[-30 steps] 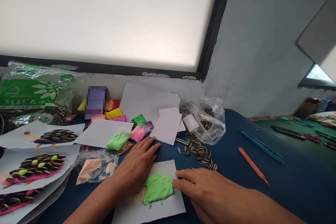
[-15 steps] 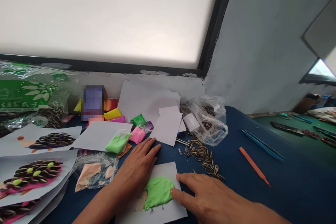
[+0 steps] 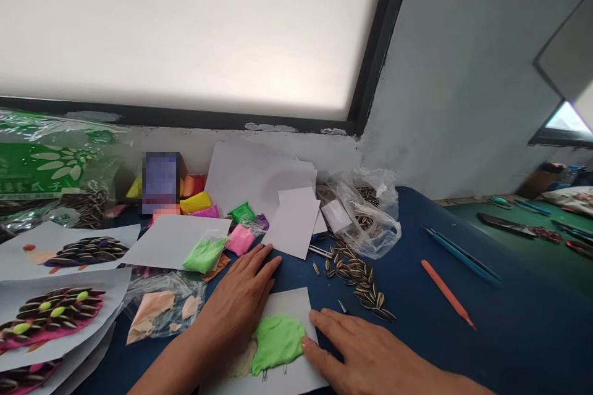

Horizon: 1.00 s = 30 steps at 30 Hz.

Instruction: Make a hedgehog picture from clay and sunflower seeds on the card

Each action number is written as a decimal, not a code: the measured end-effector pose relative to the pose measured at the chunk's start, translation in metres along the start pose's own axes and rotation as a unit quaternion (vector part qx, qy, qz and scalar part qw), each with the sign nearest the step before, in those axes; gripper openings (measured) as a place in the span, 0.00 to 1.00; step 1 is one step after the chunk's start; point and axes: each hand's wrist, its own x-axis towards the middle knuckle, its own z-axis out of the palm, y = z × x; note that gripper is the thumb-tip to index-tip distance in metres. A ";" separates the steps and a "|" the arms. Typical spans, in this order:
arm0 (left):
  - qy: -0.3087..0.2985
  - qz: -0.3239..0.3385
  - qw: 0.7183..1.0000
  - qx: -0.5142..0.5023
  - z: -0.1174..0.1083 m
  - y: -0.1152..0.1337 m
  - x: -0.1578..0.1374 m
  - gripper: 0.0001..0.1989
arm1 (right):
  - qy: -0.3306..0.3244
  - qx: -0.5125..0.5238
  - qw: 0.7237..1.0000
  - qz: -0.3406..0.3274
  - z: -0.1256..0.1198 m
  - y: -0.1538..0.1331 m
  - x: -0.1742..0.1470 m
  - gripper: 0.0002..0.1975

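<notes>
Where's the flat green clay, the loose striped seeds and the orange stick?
Flat green clay (image 3: 279, 343): head view, middle of its top.
Loose striped seeds (image 3: 363, 278): head view, around their middle.
Orange stick (image 3: 446, 292): head view, halfway along.

The pale window (image 3: 185, 31) is rendered a nearly featureless white, while the grey wall (image 3: 454, 74) is left dim. Glints are scattered over the clear plastic bag (image 3: 364, 213). The green clay (image 3: 278, 344) is softly lit, its creases clearly recorded. One upright rectangular object (image 3: 160, 182) is pixelated, and the far right (green tabletop (image 3: 523, 250) included) is stretched and softened.
</notes>
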 end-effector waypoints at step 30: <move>-0.015 -0.025 0.999 -0.038 -0.011 0.005 0.001 0.19 | 0.313 -0.109 0.943 -0.026 0.026 -0.010 0.014 0.09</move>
